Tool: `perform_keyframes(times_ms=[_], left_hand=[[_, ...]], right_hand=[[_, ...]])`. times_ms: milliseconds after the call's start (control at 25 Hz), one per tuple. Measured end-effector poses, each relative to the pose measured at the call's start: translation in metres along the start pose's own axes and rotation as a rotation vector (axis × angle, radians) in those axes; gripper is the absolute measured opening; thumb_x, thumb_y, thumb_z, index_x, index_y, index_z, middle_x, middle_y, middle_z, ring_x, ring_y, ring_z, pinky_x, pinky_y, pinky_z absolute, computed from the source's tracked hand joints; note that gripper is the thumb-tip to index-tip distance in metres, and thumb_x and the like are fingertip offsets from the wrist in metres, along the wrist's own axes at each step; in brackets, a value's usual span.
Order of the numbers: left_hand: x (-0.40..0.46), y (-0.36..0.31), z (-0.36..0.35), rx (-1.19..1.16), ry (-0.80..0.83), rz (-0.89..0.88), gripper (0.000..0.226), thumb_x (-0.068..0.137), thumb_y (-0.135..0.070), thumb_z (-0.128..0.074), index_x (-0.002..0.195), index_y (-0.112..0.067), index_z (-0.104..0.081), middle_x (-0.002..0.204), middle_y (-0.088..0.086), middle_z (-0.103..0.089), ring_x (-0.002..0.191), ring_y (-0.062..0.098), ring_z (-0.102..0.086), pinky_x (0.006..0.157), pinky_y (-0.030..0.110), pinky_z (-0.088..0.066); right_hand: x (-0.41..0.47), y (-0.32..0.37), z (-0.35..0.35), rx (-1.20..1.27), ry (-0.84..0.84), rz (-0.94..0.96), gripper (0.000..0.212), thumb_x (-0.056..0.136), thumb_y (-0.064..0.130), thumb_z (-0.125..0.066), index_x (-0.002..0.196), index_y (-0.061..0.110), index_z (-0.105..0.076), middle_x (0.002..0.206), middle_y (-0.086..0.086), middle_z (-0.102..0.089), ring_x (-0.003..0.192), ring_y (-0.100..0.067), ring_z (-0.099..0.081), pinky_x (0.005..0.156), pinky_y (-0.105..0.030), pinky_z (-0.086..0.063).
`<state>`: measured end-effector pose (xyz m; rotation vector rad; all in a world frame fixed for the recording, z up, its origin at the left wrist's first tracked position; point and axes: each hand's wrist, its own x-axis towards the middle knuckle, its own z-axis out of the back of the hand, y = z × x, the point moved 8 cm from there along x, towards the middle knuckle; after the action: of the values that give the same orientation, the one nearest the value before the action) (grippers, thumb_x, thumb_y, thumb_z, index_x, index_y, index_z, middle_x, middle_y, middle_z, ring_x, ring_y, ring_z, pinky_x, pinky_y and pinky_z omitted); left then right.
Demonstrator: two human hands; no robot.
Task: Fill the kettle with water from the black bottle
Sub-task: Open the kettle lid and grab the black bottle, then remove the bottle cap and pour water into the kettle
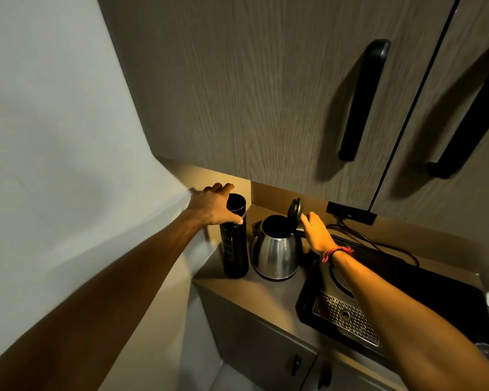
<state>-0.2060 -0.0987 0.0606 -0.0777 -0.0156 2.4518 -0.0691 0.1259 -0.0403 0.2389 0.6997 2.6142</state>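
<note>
A tall black bottle with its cap on stands upright on the counter's left end, close to the wall. My left hand wraps around its top, thumb on the near side. Just to its right stands a steel kettle whose black lid is tipped up, leaving the mouth open. My right hand rests on the kettle's handle side, fingertips touching the raised lid. The handle itself is hidden behind that hand.
A black tray with a perforated metal drip grate sits right of the kettle. Black cables run to a wall socket behind. Wooden cabinet doors with black handles hang low overhead. The counter's front edge is near.
</note>
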Motion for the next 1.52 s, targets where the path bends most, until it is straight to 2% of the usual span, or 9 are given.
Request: perform_keyframes(times_ms=[120, 280, 400, 520, 880, 1080, 1200, 1360, 1520], left_hand=[[-0.002, 0.002, 0.006, -0.131, -0.142, 0.022, 0.091, 0.071, -0.069, -0.072, 0.139, -0.017, -0.042, 0.137, 0.010, -0.053, 0.122, 0.032, -0.056, 0.092, 0.044, -0.053], [-0.031, -0.032, 0.023, -0.182, -0.599, -0.139, 0.085, 0.074, -0.080, -0.057, 0.127, -0.015, -0.048, 0.120, 0.009, -0.057, 0.102, 0.026, -0.062, 0.073, 0.037, -0.059], [-0.058, -0.088, -0.074, -0.081, -0.311, -0.387, 0.080, 0.076, -0.078, -0.055, 0.126, -0.015, -0.049, 0.120, 0.005, -0.053, 0.100, 0.026, -0.064, 0.070, 0.039, -0.057], [-0.077, -0.101, -0.185, -0.034, 0.016, -0.286, 0.075, 0.078, -0.067, -0.064, 0.129, -0.015, -0.047, 0.128, 0.006, -0.049, 0.114, 0.028, -0.058, 0.078, 0.042, -0.054], [-0.078, -0.092, -0.243, -0.074, 0.166, -0.073, 0.105, 0.078, -0.066, -0.069, 0.157, -0.015, -0.022, 0.153, 0.011, -0.036, 0.137, 0.032, -0.043, 0.099, 0.046, -0.052], [-0.073, -0.096, -0.101, -0.066, -0.600, -0.257, 0.087, 0.079, -0.079, -0.051, 0.133, -0.011, -0.052, 0.122, 0.009, -0.055, 0.104, 0.025, -0.056, 0.076, 0.037, -0.047], [-0.063, -0.037, -0.036, -0.297, -0.889, 0.007, 0.086, 0.074, -0.078, -0.060, 0.132, -0.016, -0.051, 0.130, 0.004, -0.054, 0.113, 0.022, -0.050, 0.088, 0.037, -0.040], [-0.039, 0.015, -0.084, -0.900, -0.476, 0.210, 0.112, 0.060, -0.049, -0.091, 0.150, -0.019, -0.031, 0.152, 0.007, -0.042, 0.139, 0.029, -0.042, 0.108, 0.044, -0.042], [-0.030, 0.015, -0.122, -1.138, -0.301, 0.262, 0.091, 0.060, -0.020, -0.096, 0.138, -0.016, -0.050, 0.130, 0.007, -0.065, 0.123, 0.029, -0.062, 0.099, 0.035, -0.052]], right_hand=[[0.001, -0.001, -0.004, -0.115, 0.043, 0.005, 0.051, 0.100, 0.024, -0.032, 0.150, 0.013, -0.023, 0.158, -0.012, -0.020, 0.148, -0.033, -0.011, 0.117, -0.059, -0.014], [-0.001, 0.002, -0.003, -0.189, -0.002, 0.046, 0.064, 0.098, 0.012, -0.036, 0.153, 0.014, -0.002, 0.163, -0.007, 0.006, 0.149, -0.031, 0.011, 0.120, -0.058, -0.003], [-0.003, -0.001, -0.006, -0.222, 0.009, 0.042, 0.064, 0.098, 0.010, -0.033, 0.153, 0.013, -0.001, 0.163, -0.008, 0.009, 0.149, -0.030, 0.010, 0.120, -0.058, -0.003], [-0.002, -0.006, -0.008, -0.258, 0.024, 0.000, 0.064, 0.097, 0.013, -0.033, 0.153, 0.009, 0.000, 0.163, -0.011, 0.010, 0.150, -0.030, 0.009, 0.120, -0.058, -0.004], [0.001, -0.012, -0.016, -0.353, 0.105, 0.004, 0.072, 0.093, 0.012, -0.045, 0.152, 0.011, -0.004, 0.162, -0.016, 0.006, 0.149, -0.037, 0.006, 0.117, -0.063, -0.011], [0.001, -0.011, -0.015, -0.341, 0.086, 0.010, 0.070, 0.095, 0.012, -0.044, 0.152, 0.010, -0.003, 0.162, -0.015, 0.006, 0.149, -0.035, 0.005, 0.118, -0.062, -0.011], [0.000, -0.011, -0.015, -0.339, 0.092, 0.003, 0.068, 0.096, 0.015, -0.041, 0.152, 0.011, -0.003, 0.162, -0.014, 0.007, 0.149, -0.034, 0.006, 0.118, -0.062, -0.009], [0.000, -0.009, -0.013, -0.334, 0.094, -0.004, 0.064, 0.098, 0.016, -0.037, 0.152, 0.013, -0.002, 0.162, -0.012, 0.008, 0.149, -0.033, 0.007, 0.118, -0.062, -0.008], [-0.003, -0.006, -0.013, -0.342, 0.112, -0.008, 0.063, 0.098, 0.017, -0.038, 0.152, 0.012, -0.005, 0.163, -0.013, 0.004, 0.149, -0.035, 0.005, 0.118, -0.062, -0.010]])
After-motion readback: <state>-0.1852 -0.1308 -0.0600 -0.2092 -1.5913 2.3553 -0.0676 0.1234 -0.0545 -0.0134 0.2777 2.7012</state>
